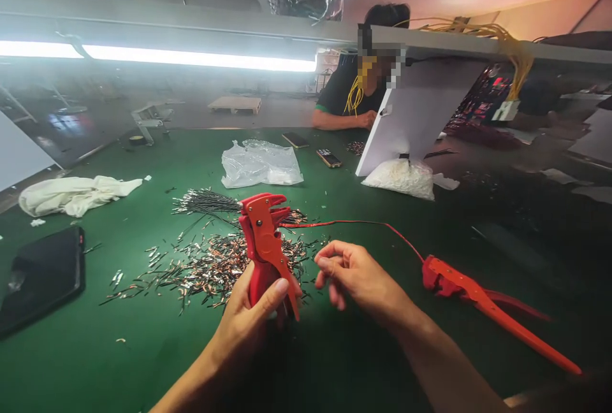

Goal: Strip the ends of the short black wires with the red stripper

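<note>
My left hand [262,301] is wrapped round the handles of a red and orange wire stripper [262,228], held upright with its jaws at the top. To its right, my right hand [351,273] has thumb and forefinger pinched together; whatever may be between them is too small to make out. Behind and below the tool lies a pile of short cut wire pieces [210,266], some with bare metal ends. A bundle of black wires [203,201] rests beyond the pile. A second wire stripper [471,289] lies on the right, with a thin red wire [356,222] running from its head.
On the green table [157,355] are a black phone [45,276], a white cloth [79,195], a clear plastic bag [261,164] and a tied bag of white bits [401,177]. A shelf [191,24] with a lamp crosses overhead. Another person [344,94] sits opposite.
</note>
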### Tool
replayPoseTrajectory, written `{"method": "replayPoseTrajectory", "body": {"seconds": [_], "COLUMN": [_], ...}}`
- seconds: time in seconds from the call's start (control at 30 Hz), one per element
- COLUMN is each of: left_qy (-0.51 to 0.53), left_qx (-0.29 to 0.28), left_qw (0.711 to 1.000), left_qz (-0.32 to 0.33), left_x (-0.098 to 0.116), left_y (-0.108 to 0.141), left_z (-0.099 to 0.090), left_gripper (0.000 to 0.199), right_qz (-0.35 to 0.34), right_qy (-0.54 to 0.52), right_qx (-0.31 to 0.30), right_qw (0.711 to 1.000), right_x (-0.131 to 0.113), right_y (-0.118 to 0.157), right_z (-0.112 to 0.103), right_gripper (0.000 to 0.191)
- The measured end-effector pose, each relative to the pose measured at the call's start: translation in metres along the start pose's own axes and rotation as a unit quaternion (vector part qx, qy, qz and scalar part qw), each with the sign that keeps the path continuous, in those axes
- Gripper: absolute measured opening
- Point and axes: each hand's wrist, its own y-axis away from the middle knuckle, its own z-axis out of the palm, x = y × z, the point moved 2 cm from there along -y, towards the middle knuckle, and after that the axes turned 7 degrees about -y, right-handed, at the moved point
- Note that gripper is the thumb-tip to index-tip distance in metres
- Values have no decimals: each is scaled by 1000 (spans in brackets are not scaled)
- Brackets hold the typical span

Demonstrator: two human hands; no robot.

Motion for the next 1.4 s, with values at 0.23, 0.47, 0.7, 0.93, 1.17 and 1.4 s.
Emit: {"method": "replayPoseTrajectory", "body": {"seconds": [0.23,0.47,0.7,0.93,1.17,1.4], "left_qy": [-8,-126,-295,-507,-611,-581], "left_qx": [8,55,78,59,66,113], "left_qw": [1000,990,952,853,762,765], "left_qz": [-11,21,17,109,204,255], "left_x": [6,32,51,57,24,26], "left_y": [-2,-6,-13,3,12,19], "left_z": [3,19,34,46,90,86], "left_gripper": [34,35,42,40,20,33], "right_qz": [-29,-219,-129,-117,-150,-190], "right_qy": [65,59,-168,-291,-329,-362], "right_qx": [14,-35,-183,-84,65,9], "right_qw": [997,973,960,946,930,912], "right_x": [-3,-17,-18,-18,-16,-22], "right_y": [11,25,28,22,13,21], "right_z": [8,14,22,-2,-14,-15], "right_gripper": [32,41,79,53,16,46]}}
